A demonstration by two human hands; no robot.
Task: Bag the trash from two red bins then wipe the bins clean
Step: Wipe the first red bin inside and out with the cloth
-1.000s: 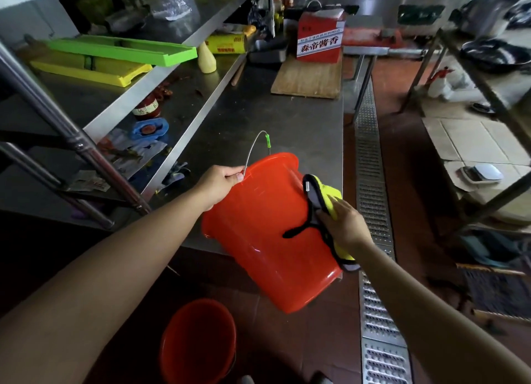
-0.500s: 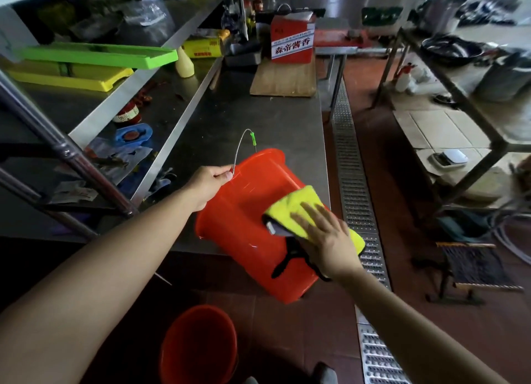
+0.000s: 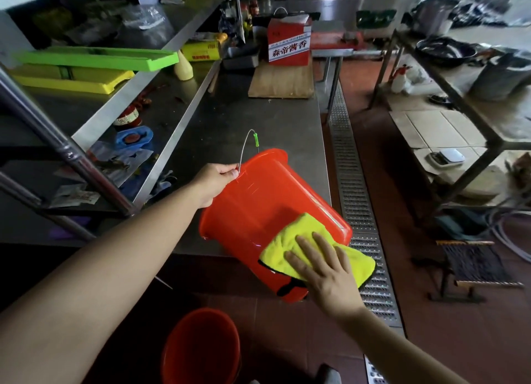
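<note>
Two red bins: one (image 3: 258,211) held tilted at centre frame, one (image 3: 201,346) on the floor at bottom centre; one yellow cloth (image 3: 293,240); two hands, left (image 3: 214,182) and right (image 3: 321,271); one red carton (image 3: 289,43) at top centre

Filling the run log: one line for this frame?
step: wiping bin | left hand: grips red bin rim | right hand: presses yellow cloth flat | second bin: floor

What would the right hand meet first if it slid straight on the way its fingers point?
Probably only more cloth, then the bin wall; the right hand already presses flat there. Depth is unclear.
</note>
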